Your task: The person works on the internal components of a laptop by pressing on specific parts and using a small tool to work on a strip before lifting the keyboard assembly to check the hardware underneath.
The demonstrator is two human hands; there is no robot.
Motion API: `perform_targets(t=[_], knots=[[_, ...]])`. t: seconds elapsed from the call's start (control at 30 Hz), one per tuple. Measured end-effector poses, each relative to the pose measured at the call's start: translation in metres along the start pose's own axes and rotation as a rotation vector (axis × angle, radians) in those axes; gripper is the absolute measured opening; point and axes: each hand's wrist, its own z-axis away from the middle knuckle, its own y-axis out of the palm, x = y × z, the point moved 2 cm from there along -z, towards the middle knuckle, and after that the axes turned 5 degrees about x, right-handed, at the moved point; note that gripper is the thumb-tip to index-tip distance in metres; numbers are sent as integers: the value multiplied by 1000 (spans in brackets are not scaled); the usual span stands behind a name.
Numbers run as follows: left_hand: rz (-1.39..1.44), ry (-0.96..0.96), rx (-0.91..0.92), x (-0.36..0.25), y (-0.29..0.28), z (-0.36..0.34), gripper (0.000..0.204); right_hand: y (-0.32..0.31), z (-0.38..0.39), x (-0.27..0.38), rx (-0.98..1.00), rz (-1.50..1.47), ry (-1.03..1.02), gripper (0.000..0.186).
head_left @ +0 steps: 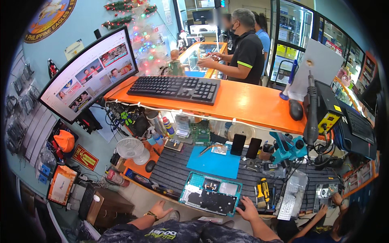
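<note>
A teal laptop chassis cover [213, 201] with black and silver inner parts lies at the near edge of the workbench. My right hand [248, 209] is at its right side, fingers stretched out; whether they touch the cover's edge I cannot tell. Off the bench's front edge, my left hand [160, 209] hovers to the left of the cover, fingers apart and nothing in it. A bracelet circles the left wrist. Behind the cover is a blue mat [214, 162] with tweezers and a small clear piece at its far edge.
Right of the cover lie yellow-handled screwdrivers [265, 189], a brush and a white keyboard [290, 198]. Two phones [238, 144], a teal microscope [289, 148] and a white fan [131, 150] stand farther back. An orange shelf [251, 103] crosses above. A co-worker's hands [322, 210] work at far right.
</note>
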Motion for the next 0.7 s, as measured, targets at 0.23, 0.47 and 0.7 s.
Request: perform_targets(t=[0.23,0.47,0.7], knots=[[164,-210,205,169,-23,24,104,-44,-12,25,126,184,351,81],[-46,-270,319,432,-69,107,77,76,34,58,397,700,605,64],[-14,-307,447,547,-155,106,59,219,-16,205,731,194,335,67]])
